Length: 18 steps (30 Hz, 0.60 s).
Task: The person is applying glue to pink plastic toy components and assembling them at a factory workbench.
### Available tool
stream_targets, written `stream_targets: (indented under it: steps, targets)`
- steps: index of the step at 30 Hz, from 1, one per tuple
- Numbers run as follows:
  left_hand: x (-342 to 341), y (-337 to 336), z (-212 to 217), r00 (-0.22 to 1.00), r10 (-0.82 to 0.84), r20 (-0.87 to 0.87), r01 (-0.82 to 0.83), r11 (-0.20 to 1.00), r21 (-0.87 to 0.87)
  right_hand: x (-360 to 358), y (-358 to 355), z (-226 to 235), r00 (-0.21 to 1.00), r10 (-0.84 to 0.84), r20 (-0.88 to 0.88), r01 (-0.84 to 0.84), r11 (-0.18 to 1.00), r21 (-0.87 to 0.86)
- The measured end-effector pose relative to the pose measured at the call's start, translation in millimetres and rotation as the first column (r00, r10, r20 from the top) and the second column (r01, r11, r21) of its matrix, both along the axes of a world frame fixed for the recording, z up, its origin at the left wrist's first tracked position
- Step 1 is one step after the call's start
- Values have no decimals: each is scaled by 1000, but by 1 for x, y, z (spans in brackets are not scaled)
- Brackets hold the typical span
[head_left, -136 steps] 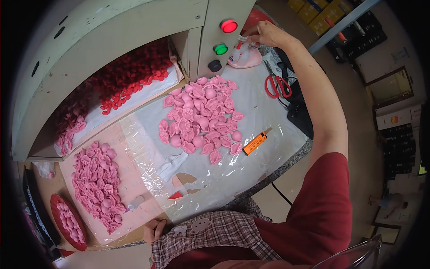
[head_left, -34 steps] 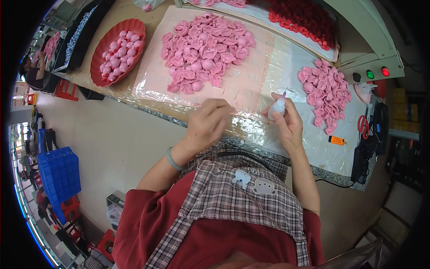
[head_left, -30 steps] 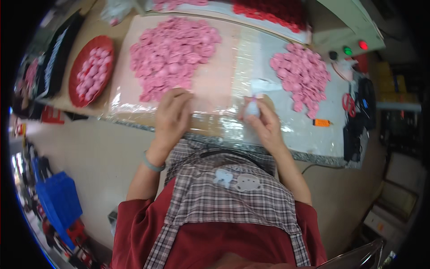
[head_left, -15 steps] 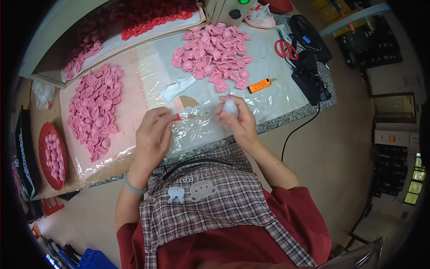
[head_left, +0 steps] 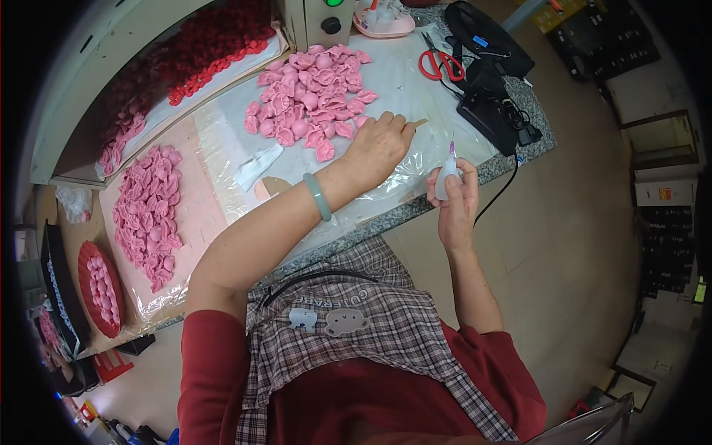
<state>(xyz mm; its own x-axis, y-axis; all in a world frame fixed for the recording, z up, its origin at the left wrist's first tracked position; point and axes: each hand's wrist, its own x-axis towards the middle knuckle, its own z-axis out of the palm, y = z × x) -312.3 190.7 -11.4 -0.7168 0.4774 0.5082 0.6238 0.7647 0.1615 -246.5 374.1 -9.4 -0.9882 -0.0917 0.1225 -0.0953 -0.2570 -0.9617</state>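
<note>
my right hand (head_left: 457, 210) had its fingers closed round a whitish squeeze bottle (head_left: 443, 176), purple nozzle (head_left: 452, 148) up. left hand (head_left: 380, 148) was left of that, palm down over the table sheet (head_left: 400, 89), fingers curled, a tan strip (head_left: 421, 122) poking out just past them; grip underneath hidden, couldn't tell. pink petal-like pieces (head_left: 309, 100) lay heaped just beyond those left fingers, to their left.

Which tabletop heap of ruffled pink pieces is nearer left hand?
The heap of ruffled pink pieces on the grey sheet, beside the left hand; the other heap lies on pink sheeting.
</note>
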Motion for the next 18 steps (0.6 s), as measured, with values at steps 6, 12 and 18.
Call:
stream_targets:
  steps: [6, 12, 18]
  targets:
    - [9, -6, -1, 996, 85, 32, -82, 992, -93, 2, -2, 0, 992, 105, 75, -88, 976, -201]
    - [101, -68, 32, 917, -61, 393, -196, 790, 581, 27, -36, 10, 902, 393, 178, -308, 876, -371]
    - [229, -133, 41, 879, -298, 371, -355, 109, 929, 66, -111, 17, 560, 781, 277, -624, 618, -478]
